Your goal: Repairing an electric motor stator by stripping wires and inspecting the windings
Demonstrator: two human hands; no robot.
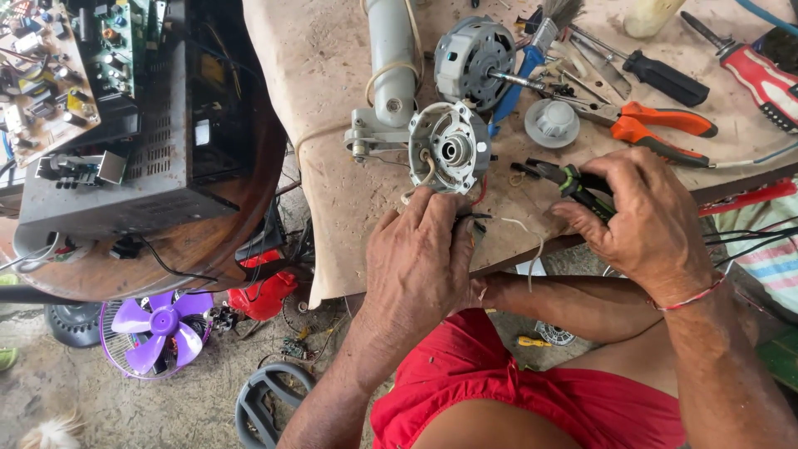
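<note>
My left hand (420, 249) is closed around a bundle of thin wires (478, 218) at the table's front edge, just below a round grey motor end cover (450, 147). Beside it, my right hand (644, 220) grips black-and-green pliers (559, 176) whose jaws point left toward those wires. The other half of the fan motor (472, 58), with its shaft sticking out, lies farther back next to a grey fan neck (391, 66). A white wire hangs over the table edge between my hands.
Orange-handled pliers (665, 125), black and red screwdrivers (665, 76), a brush and a grey knob (552, 123) lie at the back right. An open black amplifier with circuit boards (116, 125) sits on a round table at left. A purple fan (158, 328) lies on the floor.
</note>
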